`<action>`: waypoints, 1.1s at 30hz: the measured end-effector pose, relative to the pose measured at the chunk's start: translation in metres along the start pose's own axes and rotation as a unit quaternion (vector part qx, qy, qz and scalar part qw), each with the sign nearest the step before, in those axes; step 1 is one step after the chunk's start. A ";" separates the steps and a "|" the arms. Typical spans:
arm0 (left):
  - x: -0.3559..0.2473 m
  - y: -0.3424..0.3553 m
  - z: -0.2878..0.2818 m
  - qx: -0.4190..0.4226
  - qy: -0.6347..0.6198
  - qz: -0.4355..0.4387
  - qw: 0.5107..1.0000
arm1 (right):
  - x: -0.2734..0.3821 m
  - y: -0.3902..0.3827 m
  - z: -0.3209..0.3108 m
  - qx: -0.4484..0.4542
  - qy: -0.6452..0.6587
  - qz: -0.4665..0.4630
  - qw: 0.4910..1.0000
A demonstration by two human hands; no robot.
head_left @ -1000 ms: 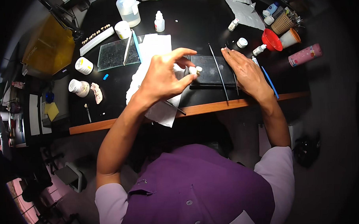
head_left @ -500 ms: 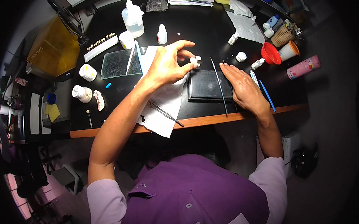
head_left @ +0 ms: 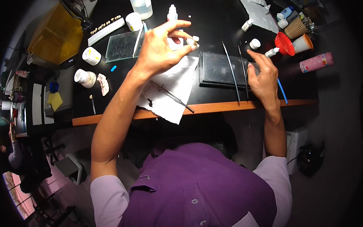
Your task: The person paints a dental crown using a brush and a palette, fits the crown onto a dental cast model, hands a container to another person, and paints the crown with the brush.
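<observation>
My left hand (head_left: pixel 163 50) is raised over the desk, pinching a small pale piece (head_left: pixel 193 43), like a dental model fragment, between thumb and finger, other fingers extended. My right hand (head_left: pixel 262 76) is at the right side of a black rectangular slab (head_left: pixel 216 72), index finger and thumb apart, nothing visible between them. Two slim rods (head_left: pixel 231 67) lie across the slab, near that hand, and a blue stick (head_left: pixel 281 90) is beside it. Under my left arm, a white paper towel (head_left: pixel 172 77) carries a dark metal instrument (head_left: pixel 175 97).
A glass plate (head_left: pixel 117 47), white jars (head_left: pixel 90 56), a pink dental cast (head_left: pixel 103 84) and tooth shade strip (head_left: pixel 106 32) are left. Small bottles (head_left: pixel 272 52), red bowl (head_left: pixel 284 44), cups (head_left: pixel 303 44) and pink cylinder (head_left: pixel 316 62) are right. Another person (head_left: pixel 15 153) is at far left.
My left hand has risen with the pale piece. My right hand's fingers, earlier lying flatter beside the rods, are now bent, with the index finger and thumb spread.
</observation>
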State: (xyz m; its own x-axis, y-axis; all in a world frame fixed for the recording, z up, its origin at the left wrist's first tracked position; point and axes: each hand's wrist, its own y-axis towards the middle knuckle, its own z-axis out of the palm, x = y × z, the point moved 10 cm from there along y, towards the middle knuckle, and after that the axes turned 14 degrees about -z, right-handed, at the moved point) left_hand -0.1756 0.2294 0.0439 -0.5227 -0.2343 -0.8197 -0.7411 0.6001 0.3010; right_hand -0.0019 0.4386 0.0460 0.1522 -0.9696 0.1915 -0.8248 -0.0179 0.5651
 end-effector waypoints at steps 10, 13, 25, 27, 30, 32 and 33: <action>0.024 0.015 0.009 0.013 0.014 -0.043 0.999 | 0.006 -0.002 -0.015 -0.056 0.045 0.018 0.997; 0.029 0.022 0.030 0.048 0.041 -0.042 0.997 | 0.012 -0.007 -0.021 -0.050 0.046 0.013 0.998; 0.042 0.024 0.044 0.002 0.154 0.017 0.988 | 0.013 -0.025 -0.054 -0.061 0.051 0.035 0.996; 0.043 0.026 0.051 0.015 0.144 0.001 0.989 | 0.012 -0.030 -0.059 -0.061 0.049 0.040 0.996; 0.031 0.025 0.047 0.007 0.154 0.005 0.988 | 0.012 -0.036 -0.065 -0.054 0.049 0.051 0.996; 0.033 0.022 0.044 0.011 0.158 0.004 0.987 | 0.010 -0.037 -0.063 -0.053 0.057 0.054 0.996; 0.032 0.023 0.047 0.017 0.155 0.003 0.988 | 0.009 -0.039 -0.065 -0.052 0.059 0.059 0.995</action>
State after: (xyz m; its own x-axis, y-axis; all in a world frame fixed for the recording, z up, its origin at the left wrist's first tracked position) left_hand -0.1896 0.2718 0.0020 -0.6345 -0.4507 -0.6279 -0.7258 0.6267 0.2837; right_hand 0.0670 0.4460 0.0774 0.1255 -0.9278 0.3514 -0.7815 0.1257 0.6111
